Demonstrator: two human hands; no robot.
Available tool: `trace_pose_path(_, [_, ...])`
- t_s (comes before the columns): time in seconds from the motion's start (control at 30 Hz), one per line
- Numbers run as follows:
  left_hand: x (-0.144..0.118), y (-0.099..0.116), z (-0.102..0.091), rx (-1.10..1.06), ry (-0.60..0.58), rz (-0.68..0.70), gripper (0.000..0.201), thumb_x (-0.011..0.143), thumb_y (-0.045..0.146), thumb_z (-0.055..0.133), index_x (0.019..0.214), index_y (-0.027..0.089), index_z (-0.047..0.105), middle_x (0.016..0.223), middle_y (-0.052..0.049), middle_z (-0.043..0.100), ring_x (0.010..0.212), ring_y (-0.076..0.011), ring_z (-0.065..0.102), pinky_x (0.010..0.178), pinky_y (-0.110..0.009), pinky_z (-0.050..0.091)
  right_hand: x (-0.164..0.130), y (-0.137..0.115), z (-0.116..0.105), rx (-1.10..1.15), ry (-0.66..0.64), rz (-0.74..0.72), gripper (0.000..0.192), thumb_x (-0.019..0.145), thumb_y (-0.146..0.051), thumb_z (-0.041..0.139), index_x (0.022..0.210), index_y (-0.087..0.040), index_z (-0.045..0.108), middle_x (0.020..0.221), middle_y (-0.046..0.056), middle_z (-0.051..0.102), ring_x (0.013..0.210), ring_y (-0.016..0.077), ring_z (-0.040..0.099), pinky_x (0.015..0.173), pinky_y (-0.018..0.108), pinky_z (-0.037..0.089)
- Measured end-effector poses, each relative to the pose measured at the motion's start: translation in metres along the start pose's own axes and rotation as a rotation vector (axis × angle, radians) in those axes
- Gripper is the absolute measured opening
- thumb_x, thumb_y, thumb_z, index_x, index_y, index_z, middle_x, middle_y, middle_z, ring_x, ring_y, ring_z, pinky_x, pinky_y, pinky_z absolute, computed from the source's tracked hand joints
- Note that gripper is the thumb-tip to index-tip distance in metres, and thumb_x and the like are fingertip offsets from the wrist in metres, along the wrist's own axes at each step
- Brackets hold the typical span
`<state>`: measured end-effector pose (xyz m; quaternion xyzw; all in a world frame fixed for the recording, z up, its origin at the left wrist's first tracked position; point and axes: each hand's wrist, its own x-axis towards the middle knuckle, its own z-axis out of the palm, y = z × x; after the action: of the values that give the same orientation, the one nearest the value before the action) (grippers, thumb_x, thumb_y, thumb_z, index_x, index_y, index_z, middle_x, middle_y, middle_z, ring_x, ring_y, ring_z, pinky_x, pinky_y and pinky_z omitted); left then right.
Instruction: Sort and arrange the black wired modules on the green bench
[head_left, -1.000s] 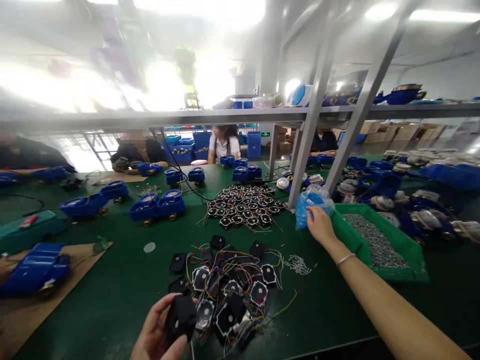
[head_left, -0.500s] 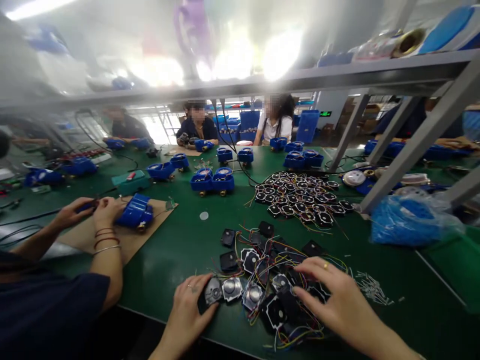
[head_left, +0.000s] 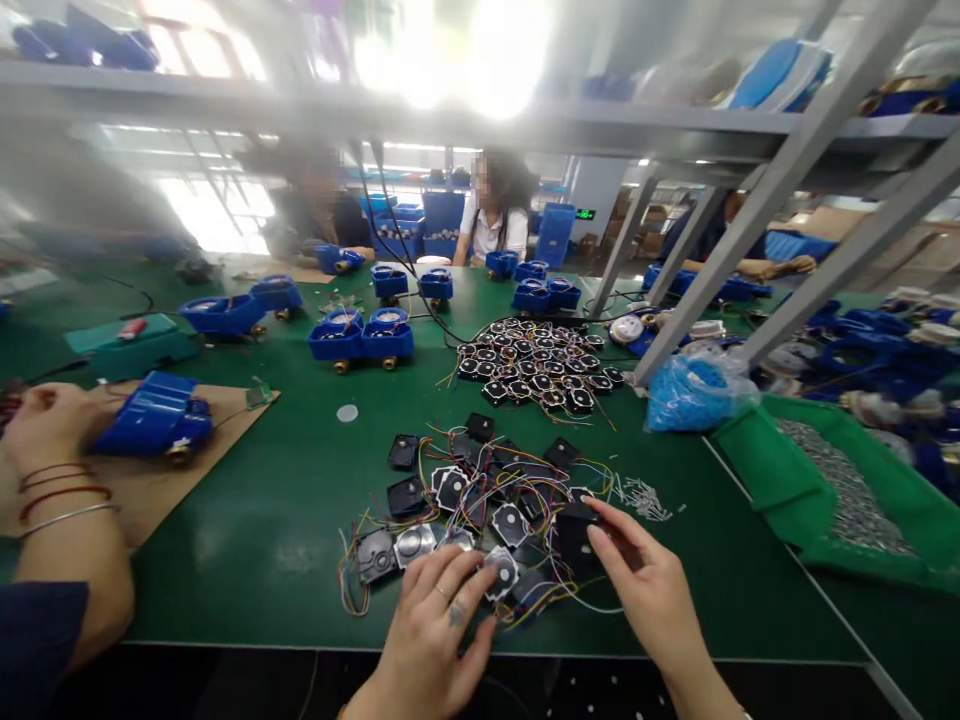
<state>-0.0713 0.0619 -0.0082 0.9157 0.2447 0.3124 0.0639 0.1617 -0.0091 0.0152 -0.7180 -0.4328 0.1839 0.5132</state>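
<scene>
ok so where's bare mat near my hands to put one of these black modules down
Bare table mat lies left of the wired module pile, up to the cardboard sheet. Crowded: under the left hand and right hand, and right, by the green tray.

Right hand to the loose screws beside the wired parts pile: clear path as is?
Probably yes. The right hand rests on a black module at the pile's right edge, and the loose screws lie just beyond its fingers on bare green mat; only stray wires lie near them.
</scene>
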Motion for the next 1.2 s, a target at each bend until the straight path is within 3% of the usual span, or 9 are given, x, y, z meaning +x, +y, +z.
trace_pose_path(0.27, [0.018,0.003,0.009,-0.157,-0.155,-0.151,0.039,0.076,0.019,0.054,0.114,0.022,0.056,0.113,-0.003,0.062,0.108,-0.0251,0.049,0.091,-0.042,0.034,-0.028,0.051,-0.074,0.556,0.520,0.395,0.056,0.055,-0.050,0.085,0.095,-0.017,0.065,0.098,0.005,0.065,0.079,0.0186,0.062,0.055,0.019,0.055])
trace_pose_path(0.4, [0.025,0.005,0.001,-0.176,-0.318,-0.155,0.049,0.071,0.014,0.051,0.120,0.024,0.053,0.122,-0.004,0.057,0.112,-0.0258,0.047,0.095,-0.045,0.035,-0.036,0.080,-0.090,0.278,0.510,0.421,0.057,0.055,-0.057,0.080,0.092,-0.016,0.066,0.085,0.005,0.066,0.069,0.0179,0.061,0.053,0.020,0.052])
trace_pose_path(0.57, [0.037,0.009,0.001,-0.049,-0.495,-0.046,0.061,0.063,0.008,0.050,0.122,0.025,0.053,0.124,-0.009,0.055,0.109,-0.0292,0.049,0.092,-0.047,0.041,-0.023,0.098,-0.069,-0.358,0.218,0.087,0.054,0.077,-0.068,0.053,0.083,-0.017,0.070,0.086,0.010,0.066,0.074,0.0279,0.061,0.066,0.038,0.051])
trace_pose_path(0.67, [0.043,0.008,0.005,0.024,-0.529,-0.005,0.059,0.065,0.008,0.049,0.122,0.021,0.054,0.114,-0.012,0.058,0.098,-0.0291,0.054,0.084,-0.046,0.047,-0.012,0.093,-0.059,-0.575,0.383,-0.120,0.060,0.087,-0.066,0.040,0.087,-0.014,0.069,0.095,0.014,0.062,0.083,0.0302,0.058,0.072,0.044,0.047])
trace_pose_path(0.77, [0.038,0.004,0.005,-0.035,-0.392,-0.005,0.060,0.068,0.009,0.050,0.127,0.018,0.049,0.111,-0.014,0.057,0.096,-0.0279,0.055,0.083,-0.045,0.050,-0.015,0.068,-0.053,-0.580,0.531,-0.284,0.045,0.092,-0.052,0.045,0.102,-0.011,0.063,0.100,0.015,0.057,0.088,0.0287,0.056,0.076,0.044,0.047])
trace_pose_path(0.87, [0.021,0.000,0.002,-0.259,-0.137,-0.133,0.050,0.080,0.015,0.049,0.129,0.020,0.045,0.118,-0.013,0.054,0.106,-0.0246,0.054,0.090,-0.040,0.049,-0.030,0.029,-0.036,-0.484,0.190,-0.488,0.025,0.093,-0.030,0.050,0.112,-0.016,0.056,0.108,0.012,0.055,0.100,0.0261,0.052,0.087,0.041,0.045])
trace_pose_path(1.0, [-0.007,0.003,0.006,-0.613,0.079,-0.413,0.038,0.093,0.021,0.038,0.131,0.027,0.038,0.119,-0.006,0.057,0.110,-0.0183,0.056,0.093,-0.033,0.049,-0.043,-0.005,0.004,-0.533,-0.354,-0.653,0.044,0.091,-0.011,0.037,0.135,-0.014,0.040,0.133,0.010,0.044,0.123,0.0259,0.036,0.100,0.043,0.036])
trace_pose_path(1.1, [-0.022,0.012,0.017,-0.615,0.083,-0.482,0.035,0.093,0.024,0.040,0.128,0.028,0.041,0.119,-0.006,0.057,0.112,-0.0190,0.055,0.092,-0.032,0.051,-0.044,0.002,0.020,-0.588,-0.388,-0.714,0.046,0.090,-0.005,0.032,0.135,-0.013,0.041,0.128,0.009,0.050,0.119,0.0254,0.041,0.094,0.042,0.038])
trace_pose_path(1.2, [-0.031,0.021,0.031,-0.468,0.073,-0.384,0.036,0.090,0.019,0.046,0.125,0.026,0.045,0.123,-0.010,0.050,0.115,-0.0208,0.053,0.091,-0.033,0.052,-0.048,0.026,0.018,-0.629,-0.241,-0.752,0.039,0.092,-0.005,0.034,0.127,-0.014,0.050,0.112,0.009,0.058,0.105,0.0243,0.050,0.085,0.039,0.042])
